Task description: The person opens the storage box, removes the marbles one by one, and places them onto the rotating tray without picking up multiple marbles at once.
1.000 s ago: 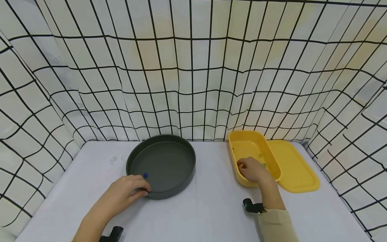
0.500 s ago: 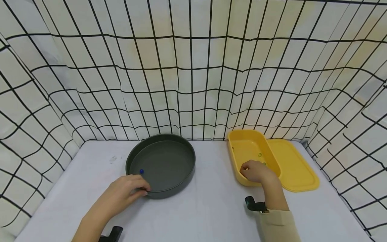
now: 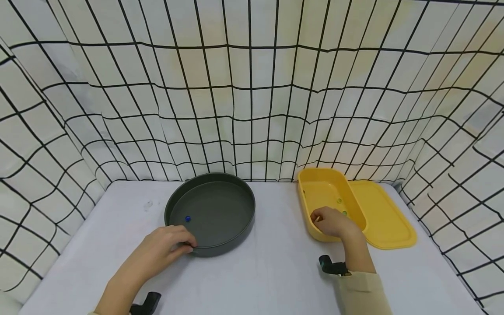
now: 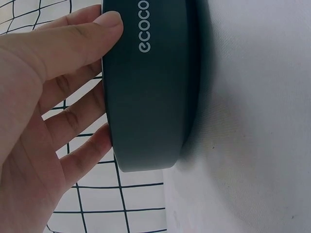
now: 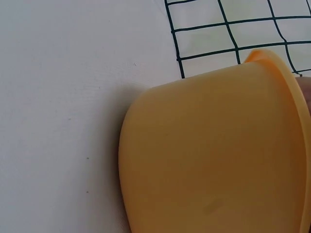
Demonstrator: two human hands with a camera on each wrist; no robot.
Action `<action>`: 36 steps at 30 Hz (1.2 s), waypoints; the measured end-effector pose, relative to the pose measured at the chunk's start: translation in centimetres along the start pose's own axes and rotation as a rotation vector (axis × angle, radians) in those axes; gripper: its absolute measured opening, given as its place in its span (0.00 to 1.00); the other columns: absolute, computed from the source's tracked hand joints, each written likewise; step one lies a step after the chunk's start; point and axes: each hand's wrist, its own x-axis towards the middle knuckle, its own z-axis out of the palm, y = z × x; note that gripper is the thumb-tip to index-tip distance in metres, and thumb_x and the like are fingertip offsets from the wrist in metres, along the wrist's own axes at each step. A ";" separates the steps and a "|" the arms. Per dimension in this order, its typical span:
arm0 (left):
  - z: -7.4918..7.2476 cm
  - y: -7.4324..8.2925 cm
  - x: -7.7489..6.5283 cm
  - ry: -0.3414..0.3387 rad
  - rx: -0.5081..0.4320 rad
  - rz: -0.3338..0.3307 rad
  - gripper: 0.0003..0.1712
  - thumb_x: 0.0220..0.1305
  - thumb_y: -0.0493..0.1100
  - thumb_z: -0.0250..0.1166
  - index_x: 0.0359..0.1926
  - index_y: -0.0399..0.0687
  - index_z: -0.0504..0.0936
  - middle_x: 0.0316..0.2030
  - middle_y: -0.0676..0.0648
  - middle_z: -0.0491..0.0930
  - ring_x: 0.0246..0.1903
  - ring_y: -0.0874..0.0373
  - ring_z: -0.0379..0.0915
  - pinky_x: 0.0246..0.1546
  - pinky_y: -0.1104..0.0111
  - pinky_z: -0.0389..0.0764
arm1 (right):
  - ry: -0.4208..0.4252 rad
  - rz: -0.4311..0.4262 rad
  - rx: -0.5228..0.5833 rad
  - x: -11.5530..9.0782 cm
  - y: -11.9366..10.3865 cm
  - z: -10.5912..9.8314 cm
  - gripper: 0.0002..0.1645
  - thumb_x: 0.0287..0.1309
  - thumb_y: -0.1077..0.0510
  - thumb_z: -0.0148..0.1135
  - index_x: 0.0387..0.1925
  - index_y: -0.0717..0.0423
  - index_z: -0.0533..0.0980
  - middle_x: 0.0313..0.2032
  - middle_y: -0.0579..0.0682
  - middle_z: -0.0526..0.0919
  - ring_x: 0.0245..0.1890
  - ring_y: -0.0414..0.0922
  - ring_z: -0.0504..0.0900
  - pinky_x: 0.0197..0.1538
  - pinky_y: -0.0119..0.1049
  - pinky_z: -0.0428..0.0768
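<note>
My left hand (image 3: 167, 243) pinches the near-left rim of a round dark green pan (image 3: 220, 210). In the left wrist view the thumb lies on the outer wall of the pan (image 4: 150, 107), which is lettered "ecoco", and the other fingers reach over the rim. Inside the pan, a small blue marble (image 3: 187, 218) lies left of centre. My right hand (image 3: 332, 222) reaches into the near end of a yellow box (image 3: 320, 175), fingers bent down. Its fingertips are hidden, so I cannot tell whether they hold something. Small greenish marbles (image 3: 339, 201) lie on the box floor.
A flat yellow lid (image 3: 387, 221) lies right of the box, partly under its edge. White cloth (image 3: 271, 262) covers the table. A black grid net (image 3: 252, 109) over white sheeting rises at the back and both sides. Black wrist mounts (image 3: 332, 265) stick out from both wrists.
The blue marble has rolled slightly away from my left hand, toward the back of the pan. My right hand has shifted a little within the box. The left hand keeps its grip.
</note>
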 end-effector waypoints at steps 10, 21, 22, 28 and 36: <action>0.1 -0.1 0.0 0.004 0.000 0.002 0.13 0.52 0.39 0.76 0.35 0.65 0.86 0.35 0.69 0.80 0.36 0.70 0.78 0.37 0.67 0.81 | 0.032 0.039 0.031 0.0 0.0 0.2 0.07 0.58 0.65 0.57 0.36 0.53 0.78 0.30 0.50 0.76 0.33 0.48 0.73 0.34 0.37 0.70; 0.2 -0.3 -0.1 0.014 -0.002 0.012 0.14 0.52 0.39 0.76 0.35 0.65 0.86 0.35 0.69 0.80 0.36 0.69 0.78 0.37 0.67 0.80 | 0.084 0.023 0.059 0.2 0.2 0.2 0.02 0.63 0.59 0.59 0.35 0.52 0.76 0.25 0.49 0.75 0.27 0.46 0.73 0.30 0.36 0.70; 0.2 -0.3 -0.1 0.015 0.000 0.013 0.14 0.52 0.39 0.76 0.35 0.65 0.86 0.35 0.69 0.80 0.36 0.69 0.78 0.37 0.67 0.80 | 0.085 0.024 0.070 0.2 0.2 0.2 0.02 0.64 0.58 0.59 0.36 0.52 0.76 0.25 0.49 0.75 0.27 0.46 0.73 0.30 0.35 0.71; 0.1 -0.2 -0.1 0.029 0.008 0.017 0.14 0.51 0.39 0.77 0.35 0.65 0.86 0.35 0.70 0.80 0.36 0.70 0.77 0.36 0.68 0.80 | 0.107 -0.003 0.125 0.3 0.0 0.0 0.06 0.65 0.58 0.59 0.42 0.53 0.77 0.27 0.51 0.76 0.24 0.46 0.74 0.29 0.36 0.74; 0.2 -0.2 -0.2 0.024 0.019 0.007 0.15 0.51 0.39 0.77 0.35 0.66 0.86 0.35 0.71 0.79 0.36 0.70 0.77 0.37 0.67 0.80 | 0.212 -0.054 0.248 0.4 -0.6 -0.4 0.10 0.68 0.57 0.59 0.47 0.56 0.80 0.34 0.52 0.82 0.30 0.46 0.79 0.37 0.37 0.83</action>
